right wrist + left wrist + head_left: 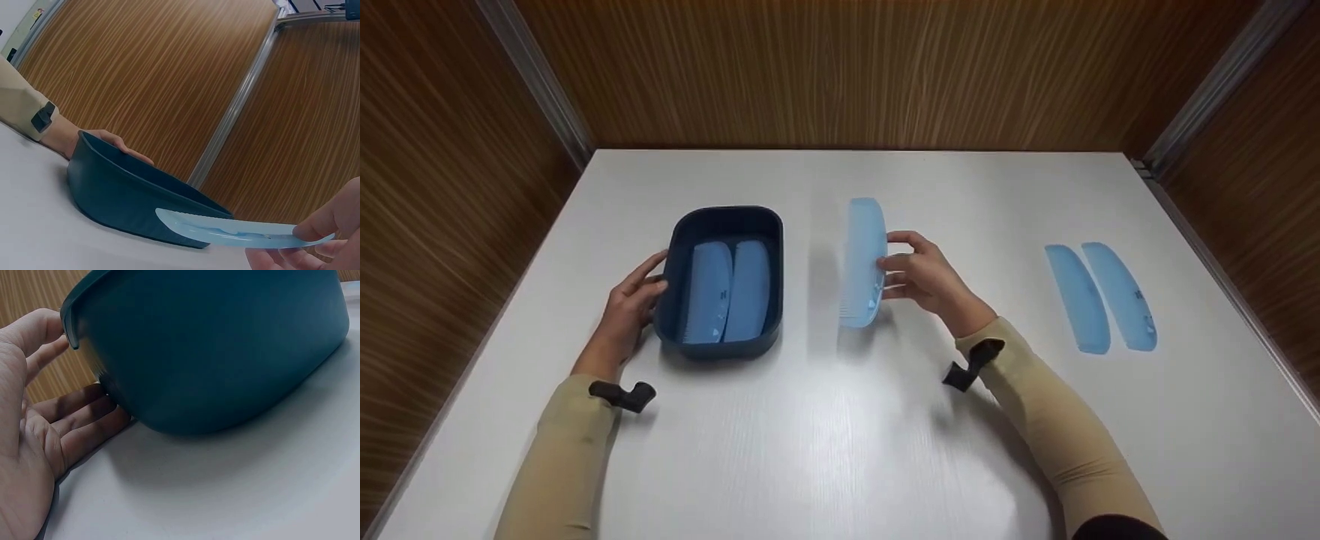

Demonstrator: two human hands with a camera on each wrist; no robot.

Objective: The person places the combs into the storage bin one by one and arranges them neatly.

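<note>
At frame centre, the right hand pinches a light-blue comb above the table. Left of centre, the left hand, fingers straight, touches the dark-blue tub.

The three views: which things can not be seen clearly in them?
- Bin inside: left wrist view shows only its outer wall.
- Markings on the held comb: too small in head view.
- Right hand: cut off by the right wrist frame edge.
- Left hand fingertips: behind the bin wall in head view.
</note>
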